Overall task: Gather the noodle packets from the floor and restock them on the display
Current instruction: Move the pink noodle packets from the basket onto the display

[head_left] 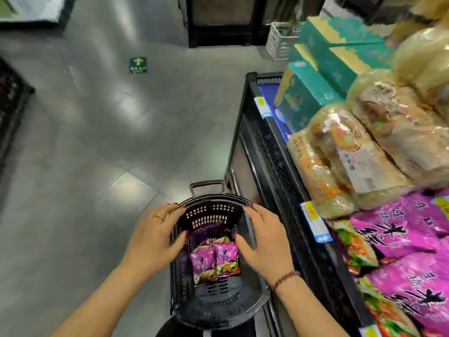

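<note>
A black plastic shopping basket (209,212) stands on the floor beside the display. Two purple noodle packets (215,260) lie side by side inside it. My left hand (155,239) hovers over the basket's left rim, fingers spread, thumb dipping inside. My right hand (263,242) reaches over the right rim with fingers spread, its thumb close to the packets. Neither hand grips anything. On the display shelf (279,166) at right lie several matching purple noodle packets (408,239).
Clear bags of pale noodles (359,156) and teal boxes (328,69) fill the shelf further along. Grey tiled floor (97,142) stretches to the left with a green arrow sticker (138,65). A white crate (281,40) sits at the back; a dark rack (12,105) stands at far left.
</note>
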Demonstrator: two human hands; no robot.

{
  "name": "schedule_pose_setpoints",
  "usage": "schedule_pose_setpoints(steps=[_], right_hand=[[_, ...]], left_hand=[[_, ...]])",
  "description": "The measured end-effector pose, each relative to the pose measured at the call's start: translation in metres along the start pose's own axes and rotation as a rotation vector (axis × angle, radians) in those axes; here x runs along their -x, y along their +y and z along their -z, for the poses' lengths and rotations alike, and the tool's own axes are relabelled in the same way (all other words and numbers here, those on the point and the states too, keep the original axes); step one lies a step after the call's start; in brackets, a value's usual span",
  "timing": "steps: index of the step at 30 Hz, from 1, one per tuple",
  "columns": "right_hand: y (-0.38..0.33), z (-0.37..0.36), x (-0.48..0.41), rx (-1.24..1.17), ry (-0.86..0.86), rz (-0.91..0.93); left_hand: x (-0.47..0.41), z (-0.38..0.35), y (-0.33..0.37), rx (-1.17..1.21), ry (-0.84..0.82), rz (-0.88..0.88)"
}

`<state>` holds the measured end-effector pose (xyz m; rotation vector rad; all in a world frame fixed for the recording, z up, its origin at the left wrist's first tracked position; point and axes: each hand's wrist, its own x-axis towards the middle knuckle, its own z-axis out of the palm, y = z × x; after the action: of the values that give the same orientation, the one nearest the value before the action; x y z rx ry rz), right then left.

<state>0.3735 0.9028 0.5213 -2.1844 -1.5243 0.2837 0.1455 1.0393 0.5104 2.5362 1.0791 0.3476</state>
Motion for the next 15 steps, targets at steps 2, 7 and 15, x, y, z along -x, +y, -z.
schedule_pose_setpoints(steps=[2, 7, 15], right_hand=[[0.011, -0.025, -0.007, -0.042, -0.069, -0.043], [0.060, -0.102, -0.015, -0.204, -0.223, -0.191], [0.143, -0.249, -0.004, -0.320, -0.364, -0.348]], left_hand=[[0.006, -0.017, -0.015, 0.025, -0.015, 0.071], [0.011, -0.094, -0.048, 0.171, -0.108, 0.220], [0.039, -0.279, -0.089, 0.404, -0.320, 0.585]])
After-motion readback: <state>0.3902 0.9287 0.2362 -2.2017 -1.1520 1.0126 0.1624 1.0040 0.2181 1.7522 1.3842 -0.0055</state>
